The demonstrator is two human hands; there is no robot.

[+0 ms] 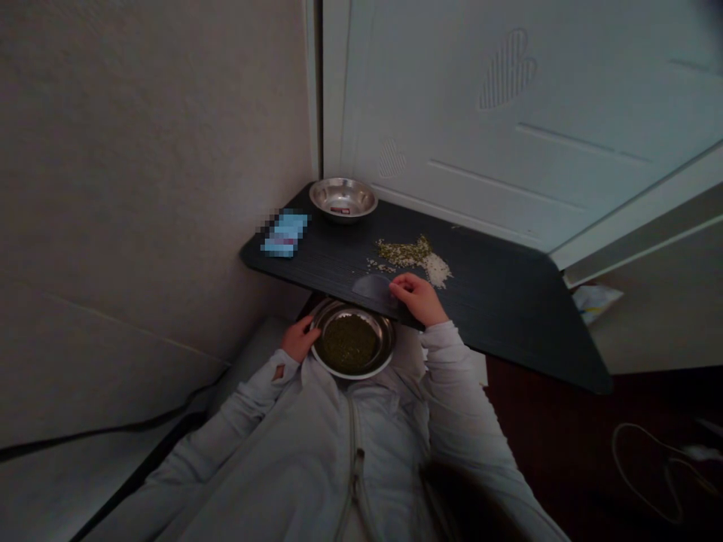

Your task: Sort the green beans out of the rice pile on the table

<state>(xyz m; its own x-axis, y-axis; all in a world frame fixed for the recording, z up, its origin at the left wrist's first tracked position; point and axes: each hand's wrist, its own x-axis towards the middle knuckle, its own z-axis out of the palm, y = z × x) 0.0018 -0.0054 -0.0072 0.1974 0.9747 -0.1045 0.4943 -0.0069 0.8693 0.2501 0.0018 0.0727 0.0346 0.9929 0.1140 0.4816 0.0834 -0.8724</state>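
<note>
A steel bowl (386, 360) with small dark green grains (349, 343), like mung beans, sits on my lap, partly under the table's edge. My left hand (300, 339) grips its left rim, thumb over the edge. At the front of the black table (497, 301), my right hand (419, 297) is closed on a thin translucent plastic piece with a rounded edge (370, 286). It lies low against the tabletop. Just beyond it are a scattered pile of mixed green and pale grains (401, 252) and a heap of white, rice-like grains (438, 269).
A second steel bowl (343, 200) with a small reddish item inside stands at the back left of the table. Near the left corner lies a blurred-out light blue item (285, 233). A wall and a white door border the table. A white cable (638, 482) lies at lower right.
</note>
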